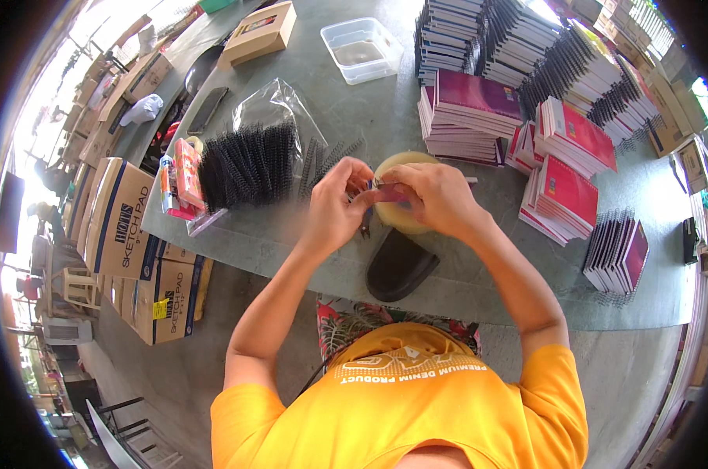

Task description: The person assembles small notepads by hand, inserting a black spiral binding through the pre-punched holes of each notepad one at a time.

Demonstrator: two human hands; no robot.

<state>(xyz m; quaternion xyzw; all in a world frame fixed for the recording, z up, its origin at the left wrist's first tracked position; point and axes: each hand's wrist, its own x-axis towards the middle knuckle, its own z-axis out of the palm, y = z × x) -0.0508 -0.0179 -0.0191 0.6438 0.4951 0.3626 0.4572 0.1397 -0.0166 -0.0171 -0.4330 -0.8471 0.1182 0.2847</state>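
Note:
In the middle, my left hand (340,205) and my right hand (436,195) meet, fingers closed on a thin purple-pink piece (394,192). Its exact kind is hidden by the fingers. Something small and metallic (365,230), perhaps a tool tip, shows below my left fingers, with a bit of blue above it. Under my right hand lies a pale yellowish round thing (405,219) like a big tape roll. Just nearer to me rests a black rounded pad (401,266). Left of my hands, many black spiral binding coils (248,166) lie by a clear plastic bag (279,102).
Coil-bound notebooks stand in stacks (479,39) at the far right, with purple (475,98) and red ones (566,195) nearer. A smaller stack (616,254) sits at the right edge. A clear tub (360,51) and cardboard box (258,33) stand farther back. Cartons (119,219) sit left of the table.

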